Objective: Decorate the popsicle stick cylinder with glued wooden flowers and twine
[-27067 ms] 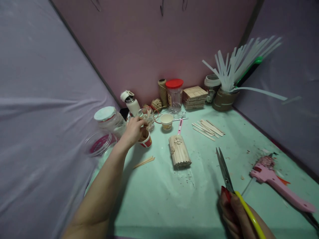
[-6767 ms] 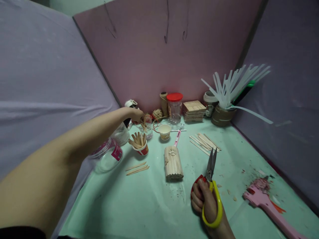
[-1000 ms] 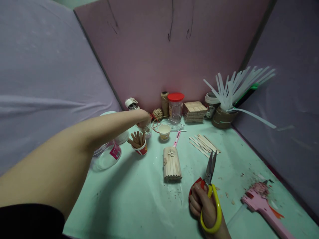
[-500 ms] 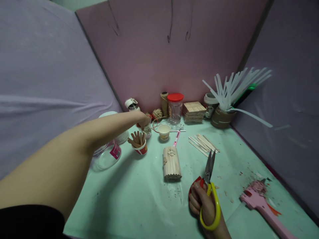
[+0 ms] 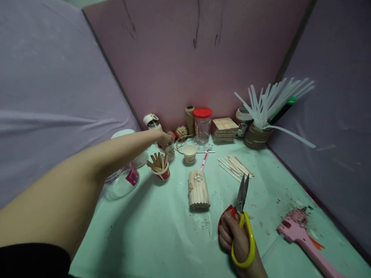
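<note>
mint-green tabletop [image 5: 162,239], lower half of frame | pink hot-glue gun [image 5: 300,234], lower right | right hand [image 5: 237,238], bottom right of centre, fingers wrapped around yellow-and-red scissors [image 5: 240,205], blades slightly parted | left hand [image 5: 164,139], left of centre, at clear cup [image 5: 171,154], fingertips hidden, cannot tell its hold

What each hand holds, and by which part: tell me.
Right hand: scissors, by the handles. Left hand, at the clear container: cannot tell, fingers hidden.
</note>
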A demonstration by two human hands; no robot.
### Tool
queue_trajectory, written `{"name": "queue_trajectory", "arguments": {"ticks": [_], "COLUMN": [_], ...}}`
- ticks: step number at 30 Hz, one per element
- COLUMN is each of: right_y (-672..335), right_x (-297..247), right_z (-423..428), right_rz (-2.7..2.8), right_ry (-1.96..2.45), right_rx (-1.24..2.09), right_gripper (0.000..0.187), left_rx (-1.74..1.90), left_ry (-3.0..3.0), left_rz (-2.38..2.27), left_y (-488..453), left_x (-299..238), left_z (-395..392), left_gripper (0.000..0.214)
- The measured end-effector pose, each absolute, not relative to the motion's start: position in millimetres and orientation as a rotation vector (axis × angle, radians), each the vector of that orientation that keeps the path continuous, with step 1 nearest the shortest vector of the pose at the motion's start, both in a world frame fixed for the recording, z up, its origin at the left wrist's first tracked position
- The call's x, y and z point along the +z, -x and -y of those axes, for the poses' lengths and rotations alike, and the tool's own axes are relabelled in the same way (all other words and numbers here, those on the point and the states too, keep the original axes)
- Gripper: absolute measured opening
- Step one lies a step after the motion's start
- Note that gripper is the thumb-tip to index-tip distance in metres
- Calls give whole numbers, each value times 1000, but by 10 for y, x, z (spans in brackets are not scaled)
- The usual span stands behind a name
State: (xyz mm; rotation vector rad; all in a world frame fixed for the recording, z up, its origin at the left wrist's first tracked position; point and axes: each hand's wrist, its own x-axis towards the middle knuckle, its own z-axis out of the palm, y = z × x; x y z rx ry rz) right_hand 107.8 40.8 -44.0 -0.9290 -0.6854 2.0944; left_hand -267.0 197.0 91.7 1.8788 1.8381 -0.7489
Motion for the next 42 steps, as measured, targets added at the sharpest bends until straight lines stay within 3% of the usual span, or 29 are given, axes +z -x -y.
{"name": "queue_trajectory", "arguments": {"ticks": [7, 14, 18, 26, 34, 38, 42], "right_y": [-1155, -1605, -1704, -1648, -1610, -1638, -1156], "right_x": [-404, -363, -342, -566, -429, 44, 955], "right_z": [-397, -506, -397, -394, -306, -480, -1295], "right_rz": [942, 1871, 2153, 2501, 2559, 2700, 2635], "right_ry": [1095, 1505, 1694, 1566, 1467, 1248, 1160], "right_rx": [1984, 1121, 716, 402, 220, 252, 140], "right_gripper": [56, 27, 13, 18, 38, 37, 46], "left_rx": [-873, -692, -574, -394, -381, -339, -245], "left_ry": [-1757, -1789, -1847, -2053, -2109, -2119, -2094], "left_rz": [-1853, -1914, -1995, -2198, -2178, -2213, -2274], "left_y": [2621, 2651, 2639, 2620, 2553, 2524, 2494], "left_x": [983, 1121, 1239, 1484, 1367, 1333, 1387], "left_z": [-1924, -1782, -1688, -1577, -1387, -1365, -1337], "left_gripper": [32, 28, 42, 31, 29, 31, 29]}}
